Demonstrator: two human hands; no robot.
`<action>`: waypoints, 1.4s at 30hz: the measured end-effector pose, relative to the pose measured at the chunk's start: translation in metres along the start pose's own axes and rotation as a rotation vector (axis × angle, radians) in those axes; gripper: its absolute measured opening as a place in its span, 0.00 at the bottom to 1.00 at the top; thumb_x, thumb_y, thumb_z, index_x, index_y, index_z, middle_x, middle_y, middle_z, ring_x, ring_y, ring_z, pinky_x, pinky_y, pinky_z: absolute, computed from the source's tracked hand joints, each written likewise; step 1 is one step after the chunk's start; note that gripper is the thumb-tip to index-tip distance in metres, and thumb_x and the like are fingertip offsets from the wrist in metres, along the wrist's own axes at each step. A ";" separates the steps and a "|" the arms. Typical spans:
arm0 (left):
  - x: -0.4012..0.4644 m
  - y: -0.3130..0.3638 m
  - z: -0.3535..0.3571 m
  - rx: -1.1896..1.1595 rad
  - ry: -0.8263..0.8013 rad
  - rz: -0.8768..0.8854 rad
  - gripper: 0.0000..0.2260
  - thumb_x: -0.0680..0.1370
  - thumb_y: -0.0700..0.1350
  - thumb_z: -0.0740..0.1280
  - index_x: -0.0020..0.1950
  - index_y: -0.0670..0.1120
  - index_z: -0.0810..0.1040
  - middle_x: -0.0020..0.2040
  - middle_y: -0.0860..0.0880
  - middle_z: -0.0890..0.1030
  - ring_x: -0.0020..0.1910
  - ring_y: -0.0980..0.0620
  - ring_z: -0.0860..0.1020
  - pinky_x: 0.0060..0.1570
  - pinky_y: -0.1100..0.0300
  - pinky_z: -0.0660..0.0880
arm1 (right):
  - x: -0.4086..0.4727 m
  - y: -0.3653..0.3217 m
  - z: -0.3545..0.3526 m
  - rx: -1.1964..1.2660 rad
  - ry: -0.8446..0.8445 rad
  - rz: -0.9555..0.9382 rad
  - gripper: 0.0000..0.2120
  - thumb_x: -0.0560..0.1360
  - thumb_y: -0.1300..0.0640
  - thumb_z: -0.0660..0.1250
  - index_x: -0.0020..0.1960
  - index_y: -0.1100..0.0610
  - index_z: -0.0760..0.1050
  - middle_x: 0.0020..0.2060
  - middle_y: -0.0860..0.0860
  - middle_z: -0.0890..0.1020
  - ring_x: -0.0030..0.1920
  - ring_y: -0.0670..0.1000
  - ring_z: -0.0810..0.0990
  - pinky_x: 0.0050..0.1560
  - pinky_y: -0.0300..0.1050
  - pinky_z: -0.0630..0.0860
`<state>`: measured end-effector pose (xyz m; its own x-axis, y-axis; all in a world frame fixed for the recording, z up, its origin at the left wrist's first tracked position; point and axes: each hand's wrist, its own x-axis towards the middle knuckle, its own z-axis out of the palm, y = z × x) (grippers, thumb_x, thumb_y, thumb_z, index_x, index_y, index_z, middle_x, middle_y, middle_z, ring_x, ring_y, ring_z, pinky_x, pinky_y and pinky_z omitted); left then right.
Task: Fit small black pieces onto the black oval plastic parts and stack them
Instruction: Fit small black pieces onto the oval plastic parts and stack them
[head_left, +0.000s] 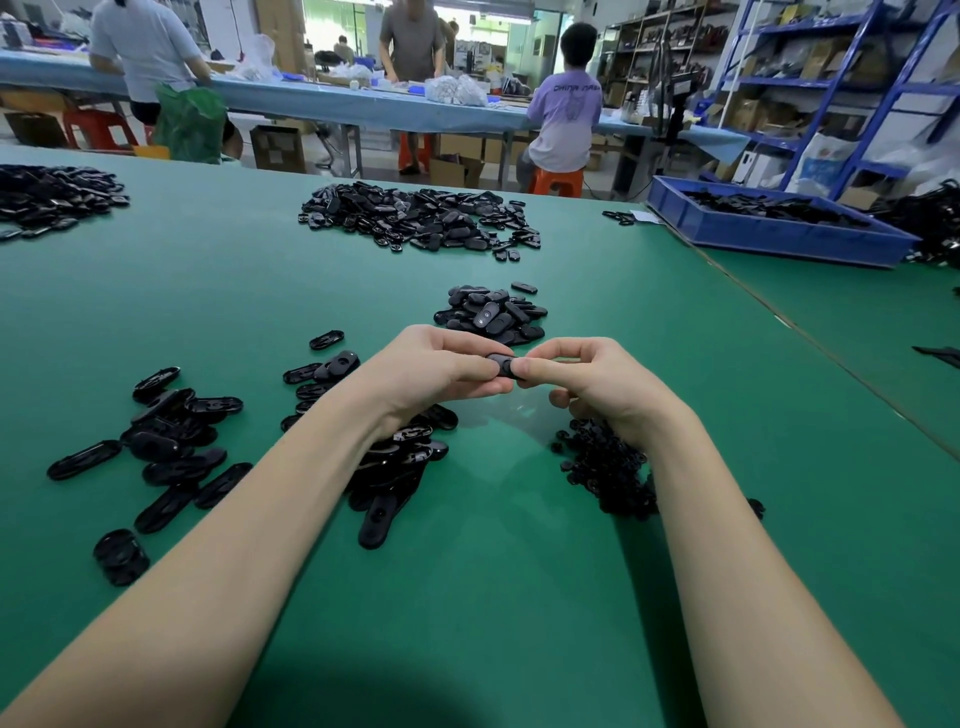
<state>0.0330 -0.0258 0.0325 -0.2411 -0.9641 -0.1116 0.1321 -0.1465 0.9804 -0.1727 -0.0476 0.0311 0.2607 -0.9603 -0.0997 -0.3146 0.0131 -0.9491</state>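
Two bare forearms reach forward from the bottom edge over a green table (493, 597). The left hand (431, 366) and right hand (587, 379) meet above the table's middle, both holding one black oval plastic part (503, 364) between them. The left thumb and curled fingers pinch its left end; the right thumb and curled forefinger pinch its right end. Whether a small piece is already seated in it cannot be told.

Under the right wrist lies a heap of small black pieces (608, 467). Under and beside the left wrist lies a loose pile of oval parts (395, 462), and further left a second scatter of oval parts (166, 441) spreads toward the table's left edge, most lying open side up.

Just beyond the hands sits a compact mound of oval parts (493, 314), smooth side up, one showing a round hole. Further back in the middle is a large wide heap (421, 215), and another heap (52, 197) lies at the far left.

At the far right a blue tray (769, 234) holds more black parts.

Beyond the table, three people work at a long blue bench (322, 101), one seated on an orange stool (556, 182). Blue metal shelving (831, 88) with boxes fills the right background
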 end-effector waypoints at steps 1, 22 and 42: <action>0.001 -0.001 0.001 -0.024 0.014 -0.003 0.08 0.78 0.30 0.68 0.54 0.37 0.83 0.50 0.39 0.86 0.49 0.46 0.86 0.45 0.67 0.80 | 0.001 -0.001 0.001 -0.006 0.036 -0.013 0.09 0.69 0.46 0.81 0.43 0.48 0.84 0.40 0.45 0.87 0.29 0.43 0.72 0.28 0.34 0.65; 0.005 -0.010 0.006 -0.096 0.072 0.038 0.08 0.79 0.34 0.69 0.58 0.40 0.82 0.51 0.40 0.86 0.53 0.46 0.85 0.50 0.65 0.81 | 0.002 -0.016 0.007 -0.184 0.193 -0.090 0.02 0.73 0.56 0.77 0.43 0.52 0.85 0.31 0.46 0.81 0.28 0.45 0.72 0.26 0.30 0.66; 0.003 -0.010 0.004 -0.019 0.070 0.004 0.05 0.78 0.35 0.70 0.52 0.41 0.83 0.46 0.40 0.86 0.43 0.50 0.86 0.43 0.66 0.79 | 0.001 -0.009 0.008 -0.013 0.023 0.087 0.06 0.67 0.45 0.81 0.39 0.44 0.86 0.38 0.42 0.85 0.30 0.43 0.72 0.26 0.35 0.63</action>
<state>0.0270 -0.0259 0.0231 -0.1723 -0.9778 -0.1195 0.1509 -0.1461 0.9777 -0.1620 -0.0460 0.0372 0.2111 -0.9617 -0.1748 -0.3472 0.0934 -0.9331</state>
